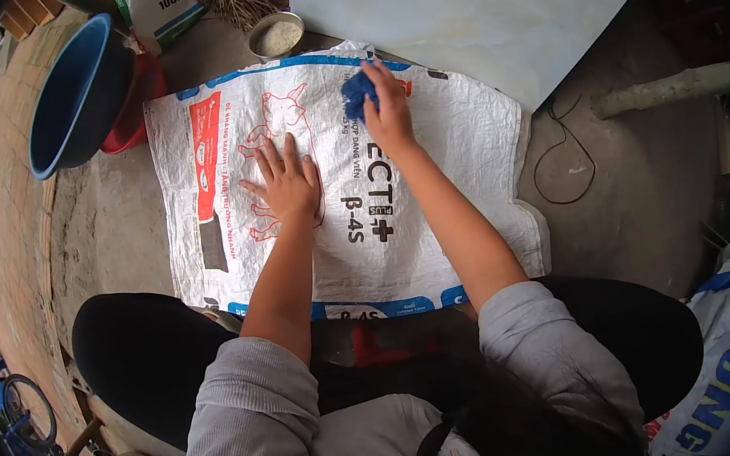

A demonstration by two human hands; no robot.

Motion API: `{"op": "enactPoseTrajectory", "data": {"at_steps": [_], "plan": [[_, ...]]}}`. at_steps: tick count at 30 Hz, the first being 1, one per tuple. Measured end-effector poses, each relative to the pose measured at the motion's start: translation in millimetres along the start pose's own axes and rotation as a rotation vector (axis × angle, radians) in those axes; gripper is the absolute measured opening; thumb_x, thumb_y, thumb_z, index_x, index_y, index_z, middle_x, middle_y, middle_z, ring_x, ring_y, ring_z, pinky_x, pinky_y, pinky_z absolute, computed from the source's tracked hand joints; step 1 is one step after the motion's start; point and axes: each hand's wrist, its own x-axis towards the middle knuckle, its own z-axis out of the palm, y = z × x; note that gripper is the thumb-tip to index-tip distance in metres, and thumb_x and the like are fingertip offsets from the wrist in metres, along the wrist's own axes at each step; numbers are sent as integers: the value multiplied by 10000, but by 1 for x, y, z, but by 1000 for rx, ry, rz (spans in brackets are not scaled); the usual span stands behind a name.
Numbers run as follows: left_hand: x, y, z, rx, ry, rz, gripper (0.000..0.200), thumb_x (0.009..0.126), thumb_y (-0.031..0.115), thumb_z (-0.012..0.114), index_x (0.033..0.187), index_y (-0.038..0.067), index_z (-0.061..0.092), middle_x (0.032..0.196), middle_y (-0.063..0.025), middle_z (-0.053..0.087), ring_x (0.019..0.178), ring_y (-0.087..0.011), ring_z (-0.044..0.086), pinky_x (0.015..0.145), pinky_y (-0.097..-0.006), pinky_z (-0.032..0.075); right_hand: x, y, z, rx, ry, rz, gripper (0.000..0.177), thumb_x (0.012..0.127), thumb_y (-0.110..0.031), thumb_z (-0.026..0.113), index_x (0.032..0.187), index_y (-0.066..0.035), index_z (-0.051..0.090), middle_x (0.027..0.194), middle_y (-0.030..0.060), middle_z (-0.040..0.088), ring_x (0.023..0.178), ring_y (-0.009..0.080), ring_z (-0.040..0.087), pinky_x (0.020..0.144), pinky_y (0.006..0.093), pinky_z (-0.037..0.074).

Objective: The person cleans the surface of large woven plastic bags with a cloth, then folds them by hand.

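Note:
A white woven feed sack (458,171) with printed letters and a red outline of a pig lies flat across the ground before my knees. My left hand (286,181) rests on it palm down, fingers spread over the pig drawing. Toward the sack's far edge, my right hand (389,111) grips a crumpled dark blue cloth (358,97) and presses it against the surface. Part of the cloth is hidden by my fingers.
Beyond the sack stands a metal bowl (277,35) of pale grains. A blue basin (74,100) leans over a red basin (131,106) at left. A large pale board (484,13) lies at far right, near a thin black cord (563,149). Another printed sack (719,367) sits at lower right.

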Motion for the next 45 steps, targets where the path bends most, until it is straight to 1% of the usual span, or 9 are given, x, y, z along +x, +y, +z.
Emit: {"op": "enactPoseTrajectory", "data": {"at_steps": [3,10,15,20,22,28,30,40,45], "plan": [[1,3,-2,55,-6,-10,535,977,440,371,1492,297,351,1601,-84,231,1485,-301,175,1080,-741,3,-25,-50,56,-432,-577,-26,367,879,-233,634,1223,-360,622,1505,20,366,1385,474,254,982,807,243],[2,2,-6,24,-26,-18,542,964,436,372,1490,305,352,1594,-90,246,1483,-296,184,1085,-738,-15,-24,40,21,-362,-294,187,596,779,10,601,1282,-310,608,1518,86,363,1326,478,364,1116,503,330],[2,-1,-4,-28,-1,-8,548,954,429,373,1486,297,366,1590,-102,253,1484,-304,173,1075,-746,-39,-60,132,-124,-757,-279,335,688,778,80,575,1326,-336,579,1543,46,332,1374,419,341,1107,426,370],[1,-1,0,-27,-10,-8,555,953,424,377,1493,300,354,1594,-98,244,1487,-304,162,1074,-746,-49,-78,134,-164,-456,674,818,626,852,72,506,1420,-190,478,1468,279,324,1323,445,395,1094,473,363],[1,-1,1,-31,1,-7,555,953,423,378,1494,304,350,1596,-95,240,1486,-305,166,1074,-745,-53,-51,88,-138,-396,750,615,603,878,78,490,1441,-132,437,1467,302,294,1312,462,398,1051,481,406],[2,3,-1,46,-26,-12,540,974,429,371,1500,314,325,1603,-71,220,1486,-283,171,1083,-741,-8,-18,-50,4,167,-279,34,590,831,26,545,1364,-229,547,1479,180,389,1316,421,428,1088,444,389],[0,0,2,147,-28,-2,537,973,429,375,1496,314,331,1601,-69,229,1487,-284,171,1080,-744,6,-49,-69,30,-62,-552,-43,537,823,1,562,1283,-269,628,1487,87,411,1318,395,433,1084,444,401],[4,0,1,18,4,-3,545,960,452,380,1487,316,350,1594,-91,245,1481,-297,186,1081,-741,-24,-132,77,-113,-637,-263,232,628,760,61,578,1309,-241,618,1496,78,385,1332,412,378,1111,459,345],[2,2,-1,30,-9,-10,539,965,446,369,1488,316,346,1596,-87,239,1482,-293,179,1084,-739,-26,-121,125,-165,-582,254,647,639,757,71,514,1341,-179,588,1475,192,374,1341,412,381,1122,446,319]]}}
